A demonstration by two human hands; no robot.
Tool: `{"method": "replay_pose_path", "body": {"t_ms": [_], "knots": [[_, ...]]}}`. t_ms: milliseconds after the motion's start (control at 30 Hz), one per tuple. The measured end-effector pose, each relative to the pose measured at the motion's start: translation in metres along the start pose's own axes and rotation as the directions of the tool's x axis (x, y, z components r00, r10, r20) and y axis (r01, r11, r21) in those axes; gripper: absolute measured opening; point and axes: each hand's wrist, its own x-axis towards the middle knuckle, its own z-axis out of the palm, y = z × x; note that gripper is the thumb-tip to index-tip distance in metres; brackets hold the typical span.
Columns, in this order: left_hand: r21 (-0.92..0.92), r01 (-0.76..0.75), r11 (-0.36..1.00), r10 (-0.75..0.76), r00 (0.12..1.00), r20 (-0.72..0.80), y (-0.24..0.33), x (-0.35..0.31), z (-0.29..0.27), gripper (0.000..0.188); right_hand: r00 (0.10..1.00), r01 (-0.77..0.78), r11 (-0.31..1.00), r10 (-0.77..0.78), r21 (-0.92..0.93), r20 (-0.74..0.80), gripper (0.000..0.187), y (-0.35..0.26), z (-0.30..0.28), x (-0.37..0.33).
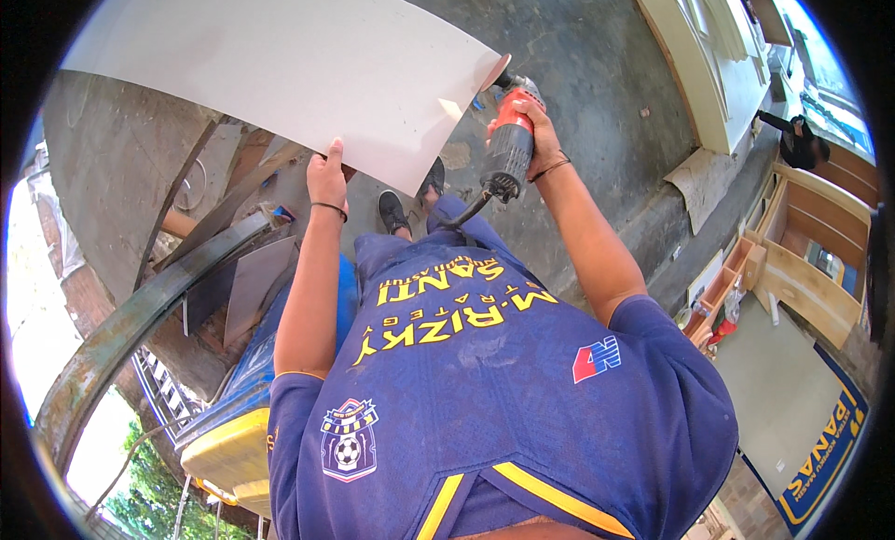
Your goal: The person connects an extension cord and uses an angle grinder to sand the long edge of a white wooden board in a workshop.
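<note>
My right hand [531, 125] is wrapped round a red and black angle grinder [510, 147], whose cord runs down from its rear end toward my legs. The grinder's round, brownish disc [495, 72] is at the right-hand corner of a large white board [308, 60]; I cannot tell whether they touch. My left hand [327, 181] grips the board's near edge, thumb on top and the other fingers hidden beneath. The board slants across the upper left, above a worn wooden surface [112, 158].
My shoes [392, 211] stand on a grey concrete floor [597, 83] below the board. Scrap wood and a curved metal rim [140, 326] crowd the left, near a blue and yellow seat-like object [233, 447]. At right are stacked pale panels [690, 65], wooden cabinet frames [811, 260] and another person [802, 144].
</note>
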Motion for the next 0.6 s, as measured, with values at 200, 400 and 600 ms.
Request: {"method": "replay_pose_path", "body": {"t_ms": [200,400,600], "knots": [[-0.054,-0.016,0.998,0.014,0.999,-0.045,0.004,-0.009,0.007,0.026,0.999,0.02,1.0,-0.02,0.023,-0.028,0.047,-0.006,0.0,0.006],[-0.064,-0.01,0.998,0.007,0.999,-0.054,0.006,-0.009,0.008,0.027,1.0,0.025,0.999,-0.024,0.022,-0.01,0.048,-0.021,0.0,0.01],[0.402,-0.204,0.893,0.32,0.914,-0.248,0.008,-0.02,0.011,0.051,0.998,0.06,0.997,-0.06,0.039,-0.004,0.05,-0.038,-0.006,0.007]]}}
